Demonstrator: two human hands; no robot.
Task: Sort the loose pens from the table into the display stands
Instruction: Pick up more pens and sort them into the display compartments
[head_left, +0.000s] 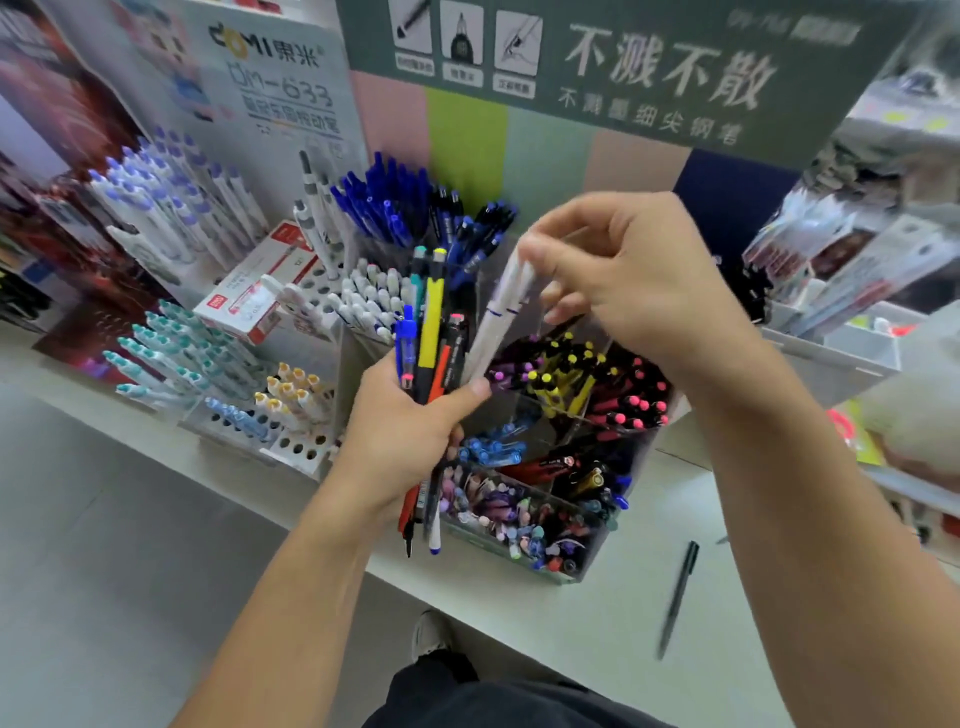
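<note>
The left hand (402, 441) grips a bundle of pens (431, 358) upright — yellow, blue, red and black barrels among them — just in front of the clear display stand (545, 467). The right hand (623, 280) pinches the top of a white pen (501, 317) whose lower end sits in that bundle, above the stand's compartments of yellow-, pink- and purple-tipped pens. On the table (597, 623), to the right of the stand, one dark pen (678, 597) lies loose.
</note>
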